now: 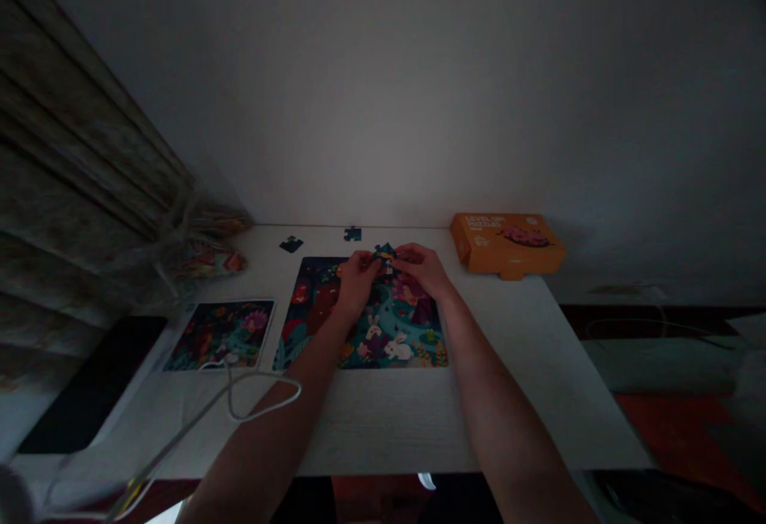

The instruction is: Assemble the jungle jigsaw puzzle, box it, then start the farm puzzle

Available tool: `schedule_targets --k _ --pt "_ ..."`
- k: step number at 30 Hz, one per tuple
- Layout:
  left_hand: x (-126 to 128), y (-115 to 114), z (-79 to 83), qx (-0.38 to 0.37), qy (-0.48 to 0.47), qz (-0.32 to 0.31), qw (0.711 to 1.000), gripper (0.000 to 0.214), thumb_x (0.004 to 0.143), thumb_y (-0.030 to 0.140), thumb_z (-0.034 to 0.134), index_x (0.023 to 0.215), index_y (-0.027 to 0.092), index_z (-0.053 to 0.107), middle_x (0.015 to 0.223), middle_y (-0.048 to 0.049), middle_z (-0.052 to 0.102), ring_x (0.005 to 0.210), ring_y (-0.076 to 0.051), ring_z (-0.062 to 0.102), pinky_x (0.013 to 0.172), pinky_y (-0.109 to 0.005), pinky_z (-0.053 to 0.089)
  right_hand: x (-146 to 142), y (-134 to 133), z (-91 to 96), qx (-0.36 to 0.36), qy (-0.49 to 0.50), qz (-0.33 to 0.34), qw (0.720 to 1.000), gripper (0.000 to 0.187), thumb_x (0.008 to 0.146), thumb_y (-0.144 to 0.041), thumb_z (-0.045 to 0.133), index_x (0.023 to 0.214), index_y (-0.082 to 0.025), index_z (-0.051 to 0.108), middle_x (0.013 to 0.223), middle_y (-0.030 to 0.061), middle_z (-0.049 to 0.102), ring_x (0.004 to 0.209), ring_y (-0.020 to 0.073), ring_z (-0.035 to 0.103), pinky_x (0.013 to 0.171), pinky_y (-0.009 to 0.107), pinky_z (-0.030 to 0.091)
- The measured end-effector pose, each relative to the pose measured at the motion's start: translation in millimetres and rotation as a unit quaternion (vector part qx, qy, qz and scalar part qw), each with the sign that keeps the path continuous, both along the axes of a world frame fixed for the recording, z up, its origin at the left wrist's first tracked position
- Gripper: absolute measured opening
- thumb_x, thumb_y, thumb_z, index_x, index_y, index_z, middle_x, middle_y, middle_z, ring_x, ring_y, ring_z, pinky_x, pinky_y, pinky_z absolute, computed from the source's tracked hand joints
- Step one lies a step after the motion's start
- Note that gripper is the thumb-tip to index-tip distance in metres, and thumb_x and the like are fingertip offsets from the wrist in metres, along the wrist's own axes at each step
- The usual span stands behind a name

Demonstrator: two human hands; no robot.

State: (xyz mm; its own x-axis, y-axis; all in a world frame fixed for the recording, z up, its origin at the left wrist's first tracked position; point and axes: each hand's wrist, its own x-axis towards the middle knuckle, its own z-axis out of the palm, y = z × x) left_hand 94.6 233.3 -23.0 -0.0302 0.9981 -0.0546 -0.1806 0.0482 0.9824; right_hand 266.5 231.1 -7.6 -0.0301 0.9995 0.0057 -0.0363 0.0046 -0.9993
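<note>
My left hand (357, 283) and my right hand (422, 270) meet above the far edge of a partly hidden jigsaw puzzle (365, 340), and their fingertips hold a dark teal jigsaw piece (384, 253) between them. The puzzle shows white rabbits among colourful plants, and my hands cover its upper middle. Beyond it, two loose dark jigsaw pieces (291, 244) (353, 234) lie apart on the white table (383, 420), near its far edge.
A printed picture card (220, 335) lies left of the puzzle, with a white cable (239, 392) looping across the table's near left. An orange puzzle box (506, 243) sits at the far right. A black flat device (89, 384) and a curtain (77, 133) are at the left.
</note>
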Motion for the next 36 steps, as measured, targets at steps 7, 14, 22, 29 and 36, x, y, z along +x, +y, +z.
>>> schedule_targets --k 7,14,22,29,36 --pt "-8.9 -5.6 10.3 0.045 0.169 -0.043 0.984 0.019 0.08 0.028 0.073 0.093 0.022 0.061 0.083 0.0011 0.068 0.079 -0.018 0.07 0.08 -0.033 0.059 0.6 3.8 -5.3 0.018 -0.017 -0.02 0.999 0.04 0.065 -0.052 0.085 0.087 -0.022 0.071 0.084 0.0015 0.076 0.074 0.0185 0.068 0.068 0.03 0.055" --pt "-44.0 -10.9 27.2 0.164 0.523 -0.083 0.832 0.053 0.085 0.037 0.075 0.133 0.024 0.06 0.138 -0.0137 0.062 0.132 -0.034 0.057 0.111 -0.053 0.042 3.5 11.5 -16.2 0.085 -0.123 -0.116 0.982 0.03 0.078 -0.046 0.073 0.095 -0.021 0.076 0.093 0.0058 0.079 0.087 0.0225 0.07 0.085 0.037 0.055" --pt "-42.8 -15.8 17.3 0.152 0.587 -0.134 0.784 0.055 0.087 0.043 0.073 0.138 0.026 0.059 0.144 -0.014 0.06 0.14 -0.034 0.05 0.121 -0.057 0.027 -6.0 7.9 -25.5 0.105 -0.283 -0.048 0.952 0.022 0.088 -0.028 0.065 0.106 -0.027 0.078 0.102 0.0035 0.078 0.096 0.0217 0.068 0.092 0.038 0.052" --pt "-41.4 -14.9 15.5 0.154 0.579 -0.139 0.789 0.049 0.087 0.04 0.074 0.133 0.028 0.062 0.139 -0.0129 0.062 0.138 -0.036 0.05 0.121 -0.06 0.026 -5.1 8.2 -26.0 0.136 -0.373 0.011 0.918 0.037 0.088 -0.021 0.069 0.124 -0.027 0.075 0.115 0.0074 0.076 0.109 0.0253 0.063 0.101 0.043 0.047" --pt "-39.9 -15.5 18.6 0.143 0.582 -0.148 0.787 0.047 0.088 0.038 0.074 0.132 0.028 0.062 0.141 -0.0133 0.062 0.14 -0.036 0.049 0.122 -0.063 0.024 -3.9 9.1 -26.4 0.143 -0.408 0.032 0.901 0.038 0.091 -0.022 0.069 0.127 -0.029 0.075 0.126 0.0067 0.075 0.117 0.0269 0.062 0.107 0.045 0.045"
